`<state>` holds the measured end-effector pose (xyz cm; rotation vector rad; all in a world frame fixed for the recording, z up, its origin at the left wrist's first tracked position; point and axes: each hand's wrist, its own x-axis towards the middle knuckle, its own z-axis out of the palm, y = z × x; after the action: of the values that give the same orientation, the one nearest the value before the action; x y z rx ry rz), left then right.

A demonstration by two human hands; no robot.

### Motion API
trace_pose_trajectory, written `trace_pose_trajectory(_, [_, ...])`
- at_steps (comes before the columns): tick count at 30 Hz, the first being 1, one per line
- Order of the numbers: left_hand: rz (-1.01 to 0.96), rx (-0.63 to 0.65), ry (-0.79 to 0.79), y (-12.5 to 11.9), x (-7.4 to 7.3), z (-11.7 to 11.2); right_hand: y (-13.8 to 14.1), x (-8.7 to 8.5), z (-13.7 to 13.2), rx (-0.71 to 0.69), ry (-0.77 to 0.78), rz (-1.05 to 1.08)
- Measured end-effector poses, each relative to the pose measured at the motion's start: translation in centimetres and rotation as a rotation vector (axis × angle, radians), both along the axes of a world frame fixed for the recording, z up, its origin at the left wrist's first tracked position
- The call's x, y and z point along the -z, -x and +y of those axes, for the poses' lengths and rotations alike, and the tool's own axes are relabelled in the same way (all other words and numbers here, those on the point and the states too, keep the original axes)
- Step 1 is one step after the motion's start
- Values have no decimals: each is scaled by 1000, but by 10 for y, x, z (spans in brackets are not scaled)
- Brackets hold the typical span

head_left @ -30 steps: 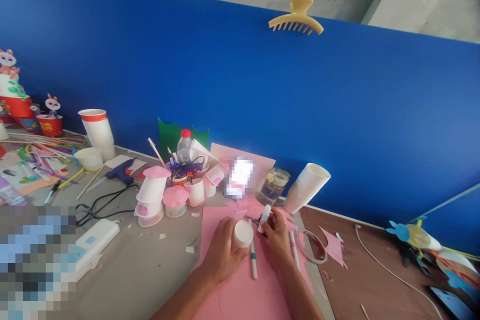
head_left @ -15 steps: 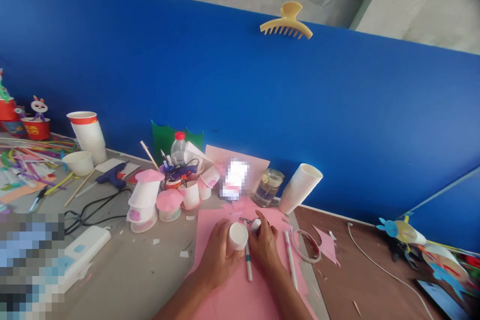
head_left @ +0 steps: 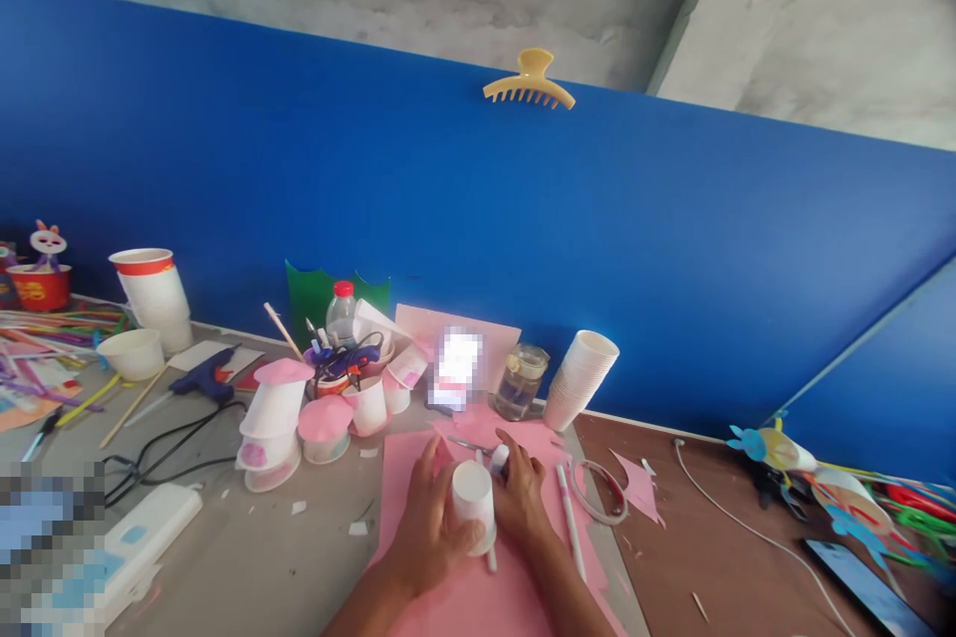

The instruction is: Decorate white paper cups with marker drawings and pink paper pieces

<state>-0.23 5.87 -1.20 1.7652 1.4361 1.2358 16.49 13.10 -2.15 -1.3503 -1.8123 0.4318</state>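
Note:
My left hand [head_left: 429,523] is wrapped round a white paper cup [head_left: 473,510] from its left side, with the cup's flat end facing up. Close by on the right, my right hand [head_left: 523,493] has its fingers curled round a short white cylinder [head_left: 499,459], whose kind I cannot make out. Both hands are over a sheet of pink paper [head_left: 407,607]. A white pen [head_left: 491,557] lies on it, partly hidden behind the cup. Scissors [head_left: 467,445] rest just beyond the hands. Another white pen [head_left: 572,523] lies to the right of my right hand.
A roll of tape [head_left: 599,491], a stack of paper cups [head_left: 581,380] and a glass jar [head_left: 521,381] stand to the right. Pink-topped cups [head_left: 276,408], a blue glue gun [head_left: 205,373] and a power strip [head_left: 123,552] occupy the left. A lit phone [head_left: 455,368] leans behind.
The cup has tipped so that more of its side shows, and it covers more of the pen beneath. My view has shifted a little upward and to the right.

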Motion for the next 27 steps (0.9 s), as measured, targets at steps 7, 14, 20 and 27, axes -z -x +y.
trace_pose_trajectory(7, [-139, 8, 24, -1, 2, 3, -4, -7, -6, -56, 59, 309])
trace_pose_trajectory(14, [-201, -130, 34, -2, -2, 9, -6, -21, -9, -38, -88, 477])
trace_pose_trajectory(20, [-304, -197, 68, 2, -11, 12, -7, -19, -6, 9, -128, 463])
trace_pose_trajectory(27, [-442, -252, 87, 6, 7, 21, -1, -20, -11, -44, -165, 455])
